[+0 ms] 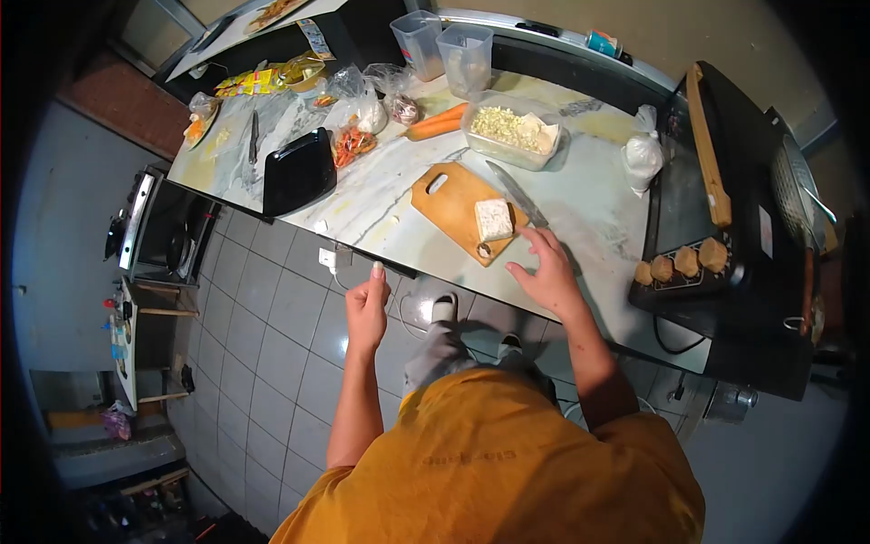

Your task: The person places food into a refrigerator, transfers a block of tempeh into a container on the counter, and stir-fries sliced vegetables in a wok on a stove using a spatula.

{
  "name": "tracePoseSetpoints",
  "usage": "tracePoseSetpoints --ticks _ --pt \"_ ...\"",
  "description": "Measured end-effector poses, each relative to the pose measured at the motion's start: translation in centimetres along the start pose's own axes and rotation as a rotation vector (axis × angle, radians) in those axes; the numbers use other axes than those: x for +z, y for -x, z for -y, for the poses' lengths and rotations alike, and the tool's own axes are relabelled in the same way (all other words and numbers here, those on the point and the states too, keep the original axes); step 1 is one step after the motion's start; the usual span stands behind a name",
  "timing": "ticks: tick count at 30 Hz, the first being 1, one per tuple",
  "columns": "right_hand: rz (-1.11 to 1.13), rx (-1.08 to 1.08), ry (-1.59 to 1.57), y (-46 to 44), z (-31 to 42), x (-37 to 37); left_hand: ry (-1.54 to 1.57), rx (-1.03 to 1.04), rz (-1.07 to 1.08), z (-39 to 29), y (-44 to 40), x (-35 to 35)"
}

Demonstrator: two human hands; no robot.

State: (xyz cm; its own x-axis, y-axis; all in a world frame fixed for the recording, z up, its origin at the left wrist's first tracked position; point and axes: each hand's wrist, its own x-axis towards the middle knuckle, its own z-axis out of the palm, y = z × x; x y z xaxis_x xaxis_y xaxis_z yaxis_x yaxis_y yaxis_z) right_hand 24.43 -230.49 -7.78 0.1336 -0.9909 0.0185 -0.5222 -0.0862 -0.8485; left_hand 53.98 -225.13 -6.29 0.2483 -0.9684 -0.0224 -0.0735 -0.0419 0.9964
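A pale, speckled block that looks like tempeh (494, 219) sits on a wooden cutting board (450, 201) near the counter's front edge. Beyond the board's right side lies a knife (513, 189), its handle end toward me. My right hand (550, 279) is open at the board's right corner, fingers spread, the fingertips close to the block and knife handle; whether they touch is unclear. In front of the counter, over the floor, my left hand (367, 313) is closed with the thumb up, and nothing shows in it. A clear plastic container (517, 156) holds small pale chopped pieces and larger slices.
Carrots (438, 122), a bag of chillies (352, 145) and a black tray (300, 172) lie to the left. Two clear pitchers (465, 62) stand behind. At right are a tied bag of white powder (643, 161) and a black stove (680, 208) with several brown lumps (686, 262) on a rack.
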Motion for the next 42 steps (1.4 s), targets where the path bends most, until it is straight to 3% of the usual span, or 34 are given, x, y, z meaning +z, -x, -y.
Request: tracePoseSetpoints --ticks 2,3,8,11,18,31,33,36,38,42 --pt "-0.066 -0.15 0.283 -2.0 -0.1 0.9 0.053 0.019 0.035 0.6 -3.2 -0.4" --pt "0.063 -0.046 0.302 -3.1 0.9 0.8 0.104 0.051 0.064 0.8 -5.4 -0.5" --pt "0.071 0.025 0.408 -7.0 1.7 3.5 0.158 0.046 0.177 0.8 -14.6 -1.7" --pt "0.101 -0.038 0.514 -8.9 1.0 5.0 0.041 0.008 0.214 1.3 -19.4 -3.0" --pt "0.101 0.123 0.576 -11.0 2.5 5.9 0.023 -0.047 0.32 2.3 -25.7 -2.9" --pt "0.07 -0.037 0.383 -12.8 2.3 5.8 -0.154 -0.099 0.451 3.7 -25.2 -0.4" --pt "0.083 -0.043 0.353 -12.3 2.1 5.3 -0.506 -0.072 0.583 4.1 -24.4 -1.7" --pt "0.114 -0.055 0.327 -12.0 1.4 4.6 -0.712 0.073 0.577 5.2 -22.7 -2.7" --pt "0.165 -0.009 0.342 -11.8 1.5 4.1 -0.762 0.025 0.568 5.1 -21.6 -2.9" --pt "0.206 -0.012 0.309 -12.0 1.3 3.7 -0.823 0.127 0.456 6.4 -20.0 -2.8"
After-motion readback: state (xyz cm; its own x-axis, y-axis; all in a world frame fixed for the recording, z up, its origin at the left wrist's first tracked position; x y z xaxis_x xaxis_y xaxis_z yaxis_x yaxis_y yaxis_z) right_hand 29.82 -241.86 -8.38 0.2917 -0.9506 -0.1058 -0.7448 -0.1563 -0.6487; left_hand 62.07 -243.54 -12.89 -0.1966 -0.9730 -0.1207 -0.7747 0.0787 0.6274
